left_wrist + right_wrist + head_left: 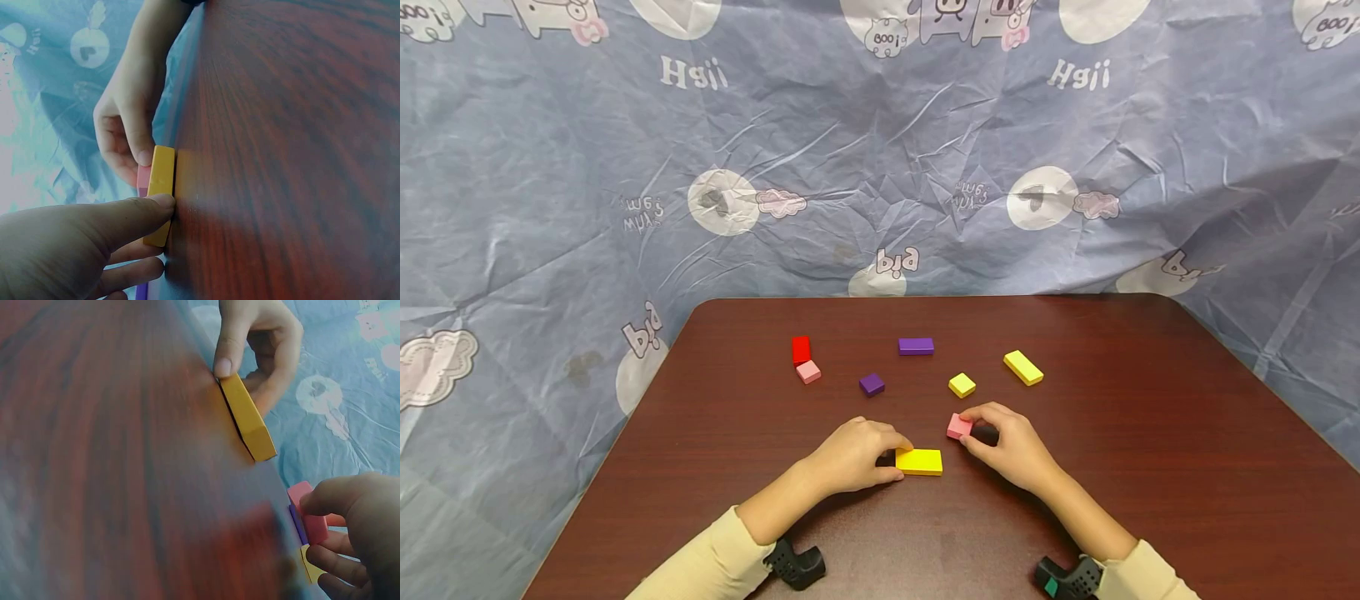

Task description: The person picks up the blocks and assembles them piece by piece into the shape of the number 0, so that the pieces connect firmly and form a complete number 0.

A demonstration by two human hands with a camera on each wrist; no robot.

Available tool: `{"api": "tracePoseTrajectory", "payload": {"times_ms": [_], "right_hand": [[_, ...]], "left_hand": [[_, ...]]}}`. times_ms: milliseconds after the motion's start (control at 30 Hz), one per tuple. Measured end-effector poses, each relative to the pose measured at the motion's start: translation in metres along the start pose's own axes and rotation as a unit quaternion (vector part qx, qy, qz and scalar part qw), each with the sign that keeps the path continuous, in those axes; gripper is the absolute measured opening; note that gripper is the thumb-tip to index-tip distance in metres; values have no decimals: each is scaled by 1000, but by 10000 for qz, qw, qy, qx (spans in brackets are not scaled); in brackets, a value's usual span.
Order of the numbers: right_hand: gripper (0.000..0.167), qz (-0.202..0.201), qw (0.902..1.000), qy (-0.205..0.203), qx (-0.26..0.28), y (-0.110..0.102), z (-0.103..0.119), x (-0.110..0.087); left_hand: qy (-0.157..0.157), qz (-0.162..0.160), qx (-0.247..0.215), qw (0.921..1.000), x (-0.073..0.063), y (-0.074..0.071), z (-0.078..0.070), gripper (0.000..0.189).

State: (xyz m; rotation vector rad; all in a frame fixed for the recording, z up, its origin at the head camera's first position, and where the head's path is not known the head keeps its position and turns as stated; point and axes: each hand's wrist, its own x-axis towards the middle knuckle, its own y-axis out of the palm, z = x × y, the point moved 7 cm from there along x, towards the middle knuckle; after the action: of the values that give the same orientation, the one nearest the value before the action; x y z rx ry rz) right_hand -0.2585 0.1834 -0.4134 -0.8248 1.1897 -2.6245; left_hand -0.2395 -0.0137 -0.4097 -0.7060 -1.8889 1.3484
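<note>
My left hand [859, 457] pinches the left end of a long yellow block [922, 462] that lies flat on the table. Thumb and fingers are on opposite sides of this block [161, 181] in the left wrist view. Farther right and a little deeper, my right hand [1011, 446] holds a small pink block [958, 426] between thumb and fingertips. In the right wrist view the pink block [307, 511] partly covers a purple block [297, 525] behind it. A gap separates the pink block from the long yellow one.
Beyond my hands lie a small yellow block [962, 385], a long pale yellow block [1023, 367], a small purple block [872, 384] and a long purple block [916, 346]. A red block [801, 350] touches another pink block [808, 372]. A printed cloth [880, 150] hangs behind the table.
</note>
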Motion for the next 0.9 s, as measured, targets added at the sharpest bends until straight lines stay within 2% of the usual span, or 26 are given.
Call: {"api": "tracePoseTrajectory", "payload": {"times_ms": [433,900], "right_hand": [[29,471,9986,-256,-15,14,9,-4],[32,449,9974,-557,-18,15,12,-5]], "left_hand": [[27,7,-37,10000,0,0,0,28],[95,-112,-75,9999,1,0,0,28]]}}
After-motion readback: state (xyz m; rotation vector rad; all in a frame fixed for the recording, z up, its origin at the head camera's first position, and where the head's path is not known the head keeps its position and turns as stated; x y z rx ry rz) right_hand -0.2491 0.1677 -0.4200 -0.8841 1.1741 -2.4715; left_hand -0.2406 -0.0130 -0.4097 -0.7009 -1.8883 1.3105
